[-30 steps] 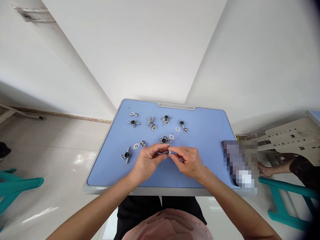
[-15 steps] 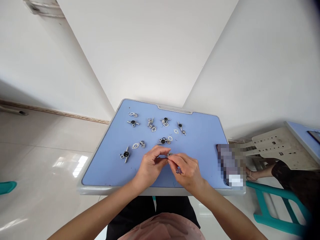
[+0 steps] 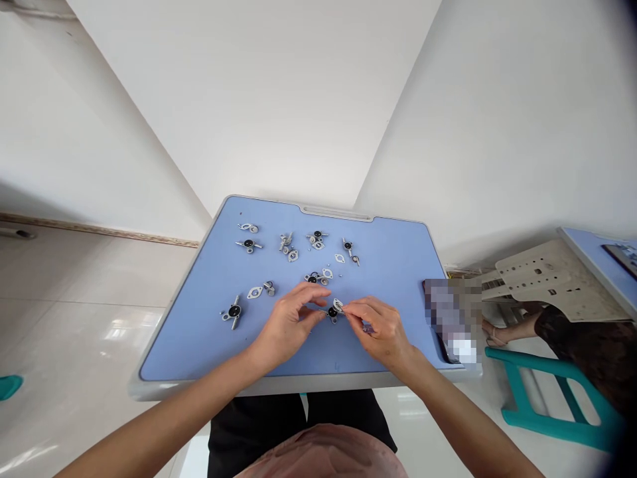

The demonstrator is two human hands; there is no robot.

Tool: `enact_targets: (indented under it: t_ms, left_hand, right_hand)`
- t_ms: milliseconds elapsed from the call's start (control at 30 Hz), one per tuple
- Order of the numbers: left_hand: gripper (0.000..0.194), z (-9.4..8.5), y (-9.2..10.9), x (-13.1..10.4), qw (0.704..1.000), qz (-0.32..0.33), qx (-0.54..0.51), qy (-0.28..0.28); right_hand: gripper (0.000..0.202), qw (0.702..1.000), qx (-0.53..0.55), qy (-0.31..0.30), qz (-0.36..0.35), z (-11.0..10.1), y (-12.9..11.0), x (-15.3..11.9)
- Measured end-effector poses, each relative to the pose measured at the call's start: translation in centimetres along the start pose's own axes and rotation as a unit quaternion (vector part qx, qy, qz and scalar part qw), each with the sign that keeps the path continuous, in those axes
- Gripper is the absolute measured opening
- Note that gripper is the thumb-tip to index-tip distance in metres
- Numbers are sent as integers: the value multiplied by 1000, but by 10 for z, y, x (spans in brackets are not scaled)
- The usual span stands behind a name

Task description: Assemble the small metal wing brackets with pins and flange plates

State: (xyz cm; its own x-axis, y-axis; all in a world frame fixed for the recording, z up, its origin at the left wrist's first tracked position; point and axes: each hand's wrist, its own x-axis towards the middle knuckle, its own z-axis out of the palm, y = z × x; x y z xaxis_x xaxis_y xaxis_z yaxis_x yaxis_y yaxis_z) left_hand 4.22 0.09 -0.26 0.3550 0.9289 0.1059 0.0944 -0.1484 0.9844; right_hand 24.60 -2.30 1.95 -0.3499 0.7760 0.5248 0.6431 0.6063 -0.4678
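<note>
My left hand (image 3: 293,318) has its thumb and fingertips at the side of a small metal fitting with a black round centre (image 3: 332,312), and seems to grip its stem. From the other side, my right hand (image 3: 377,324) pinches a small oval metal plate (image 3: 338,304) at the fitting's upper edge. A purple piece (image 3: 368,328) shows beneath the right fingers; its kind is hidden. Just beyond my left fingertips lies another black-centred fitting (image 3: 312,279), partly covered, with an oval plate (image 3: 327,273) beside it.
More fittings lie about the blue tabletop (image 3: 199,345), including one at the left (image 3: 234,311) and one at the back right (image 3: 348,246). A blurred phone-like object (image 3: 448,325) rests at the right edge. Beyond stand a teal stool (image 3: 517,385) and a person's foot (image 3: 497,334).
My hands have moved slightly apart, so the fitting and oval plate between them now show. The camera view has shifted, moving the table leftward in the picture.
</note>
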Motion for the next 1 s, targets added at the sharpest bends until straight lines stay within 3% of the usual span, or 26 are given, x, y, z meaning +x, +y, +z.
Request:
enact_targets:
  t_ms: [133, 267, 367, 500, 700, 900, 1000]
  left_hand:
    - [26, -13, 1, 3, 985, 52, 163, 3]
    - [22, -13, 3, 1, 941, 71, 331, -7]
    - [22, -11, 3, 0, 912, 77, 401, -32]
    - [24, -9, 4, 1, 893, 98, 435, -61]
    - [25, -8, 9, 6, 891, 98, 429, -116]
    - [29, -6, 5, 8, 894, 105, 419, -115]
    - [26, -6, 4, 9, 898, 106, 412, -114]
  right_hand:
    - [25, 999, -20, -21, -14, -2, 10, -4]
    - [33, 996, -78, -24, -43, 5, 8, -13]
    - [31, 992, -117, -16, -51, 12, -1, -18]
    - [24, 988, -152, -1, -36, 18, -17, -20]
    - [20, 987, -156, -12, 21, 29, -32, -15]
    - [19, 991, -119, -16, 54, 39, -38, -11]
    - [17, 996, -67, 1, 56, 34, -33, -11]
